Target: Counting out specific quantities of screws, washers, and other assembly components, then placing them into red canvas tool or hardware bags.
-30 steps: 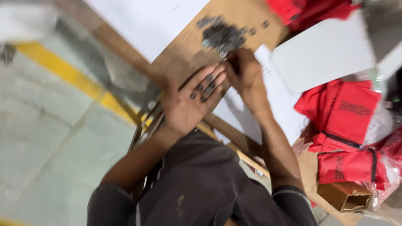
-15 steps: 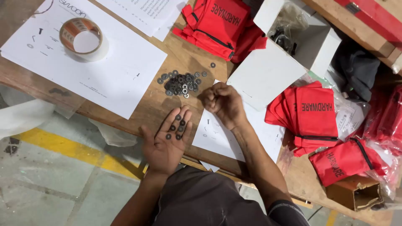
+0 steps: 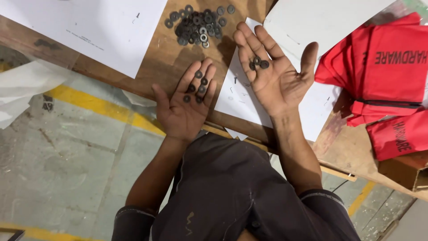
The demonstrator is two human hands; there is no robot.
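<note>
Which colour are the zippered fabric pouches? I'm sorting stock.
Bright red fabric pouches with black zips, clearest in the head view.

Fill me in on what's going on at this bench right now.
A person holds both hands palm-up over the edge of a wooden table. The left hand carries several small dark washers along its fingers. The right hand carries a couple more washers near the base of its fingers. A loose pile of washers lies on the table just beyond the hands, between white paper sheets. Red zip pouches are stacked to the right.
</note>
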